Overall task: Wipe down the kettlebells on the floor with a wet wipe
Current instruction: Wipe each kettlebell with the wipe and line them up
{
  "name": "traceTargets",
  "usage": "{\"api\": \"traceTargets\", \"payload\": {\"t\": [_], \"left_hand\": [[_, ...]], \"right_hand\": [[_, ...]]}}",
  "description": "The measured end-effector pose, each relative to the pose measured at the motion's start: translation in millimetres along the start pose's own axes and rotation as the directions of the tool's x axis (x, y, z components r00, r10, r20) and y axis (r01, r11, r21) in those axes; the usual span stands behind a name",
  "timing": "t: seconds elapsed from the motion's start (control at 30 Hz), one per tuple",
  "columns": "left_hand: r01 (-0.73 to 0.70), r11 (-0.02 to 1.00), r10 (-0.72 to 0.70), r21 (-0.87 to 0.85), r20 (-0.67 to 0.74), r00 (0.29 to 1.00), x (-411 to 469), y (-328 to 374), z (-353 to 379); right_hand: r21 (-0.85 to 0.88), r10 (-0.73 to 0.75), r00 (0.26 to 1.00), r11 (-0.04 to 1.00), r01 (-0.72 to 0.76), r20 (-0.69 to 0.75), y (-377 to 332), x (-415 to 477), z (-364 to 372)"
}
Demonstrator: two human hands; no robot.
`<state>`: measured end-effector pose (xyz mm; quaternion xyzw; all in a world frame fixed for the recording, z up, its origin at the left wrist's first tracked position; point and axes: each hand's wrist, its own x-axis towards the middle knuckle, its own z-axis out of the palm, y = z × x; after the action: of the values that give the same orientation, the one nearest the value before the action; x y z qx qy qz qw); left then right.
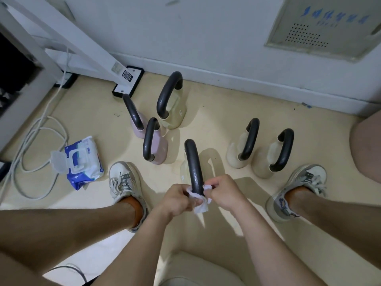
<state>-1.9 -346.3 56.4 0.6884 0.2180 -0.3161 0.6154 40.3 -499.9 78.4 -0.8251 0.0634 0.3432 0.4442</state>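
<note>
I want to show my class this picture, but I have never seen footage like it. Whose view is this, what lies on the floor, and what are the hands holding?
There is no machine here. A person wears a camera on the head, and it looks down at their own legs and hands. The left hand and the right hand both hold a white wet wipe, which is wrapped round the dark handle of the nearest kettlebell. Beyond it on the cream floor stand five more: two pink kettlebells and three beige kettlebells. On the person's left lies a pack of wipes with its lid open, beside a loose white cable. The person's shoes stand on either side.
</note>
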Motion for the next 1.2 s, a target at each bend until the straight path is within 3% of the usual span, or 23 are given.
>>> {"api": "traceTargets", "payload": {"t": [0.07,0.17,0.23,0.37,0.47,0.67,0.9,1.03,1.2], "left_hand": [[-0.042,0.999,0.039,-0.024,-0.098,0.994,-4,0,4],[-0.011,0.933,0.153,0.359,-0.371,0.916,-2,-12,19],[-0.023,0.865,0.258,0.501,-0.405,0.877,-6,-18,30],[-0.104,0.935,0.23,0.339,-0.355,0.906,-13,-26,40],[-0.104,0.952,0.2,0.288,-0.327,0.924,-11,-22,37],[-0.168,0.986,0.16,0.001,-0.311,0.937,-4,-10,38],[-0.182,0.98,0.144,-0.079,-0.348,0.926,7,7,43],[-0.148,0.984,0.107,-0.099,-0.337,0.935,15,15,45],[-0.069,0.919,-0.018,-0.387,-0.216,0.976,17,37,25]], "right_hand": [[0.036,0.009,0.999,0.999,-0.01,0.032,3,-8,6],[0.047,0.045,0.996,0.998,-0.049,0.081,7,-17,21],[0.149,0.063,0.991,0.986,-0.08,0.117,8,-24,28],[0.253,0.071,0.989,0.962,-0.103,0.133,9,-30,36],[0.241,0.051,0.999,0.969,-0.049,-0.003,7,-22,38],[0.359,0.029,0.984,0.933,0.036,-0.174,-5,-23,41],[0.366,0.073,0.937,0.928,0.062,-0.342,5,-34,62],[0.341,0.099,0.938,0.94,0.021,-0.332,9,-33,65],[0.191,-0.036,0.966,0.978,0.087,-0.256,-8,-18,59]]}}
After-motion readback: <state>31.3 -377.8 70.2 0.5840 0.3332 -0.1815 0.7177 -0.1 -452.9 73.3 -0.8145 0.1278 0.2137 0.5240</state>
